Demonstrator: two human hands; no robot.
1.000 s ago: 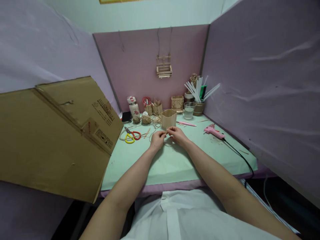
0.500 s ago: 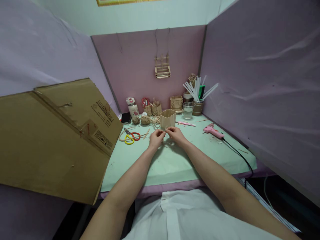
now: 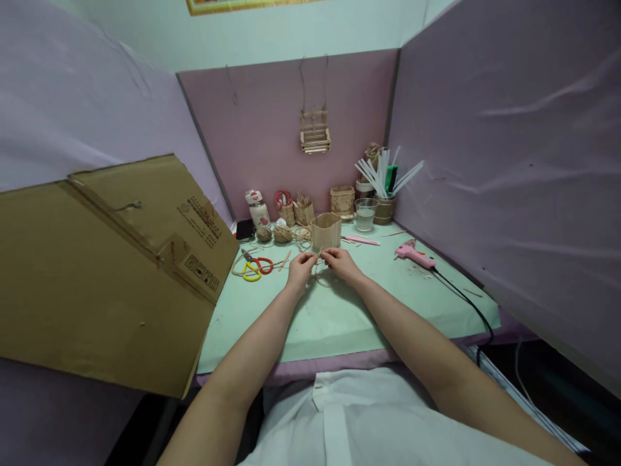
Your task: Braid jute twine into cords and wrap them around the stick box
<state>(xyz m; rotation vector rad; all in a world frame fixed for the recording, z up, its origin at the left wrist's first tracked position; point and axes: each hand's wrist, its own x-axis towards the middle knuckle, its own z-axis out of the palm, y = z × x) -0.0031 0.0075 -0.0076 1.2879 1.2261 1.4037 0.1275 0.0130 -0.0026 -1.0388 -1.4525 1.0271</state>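
Observation:
My left hand and my right hand meet near the middle of the table, both pinching a thin piece of twine. A loop of it hangs below my fingers onto the green cloth. Just behind my fingertips stands a light wooden cup with a wavy rim, made of upright sticks. Left of my left hand lie scissors with red and yellow handles, and beside them a flat wooden stick. Two balls of twine sit farther back. What lies right between my fingertips is too small to make out.
A pink glue gun with a black cord lies at the right. A glass of water, stick-filled pots, a bottle and a pink craft knife are at the back. A large cardboard sheet leans in from the left.
My left hand has shifted slightly left, so the gap between my fingertips is a little wider. The twine still hangs between them, and the other things have stayed in place.

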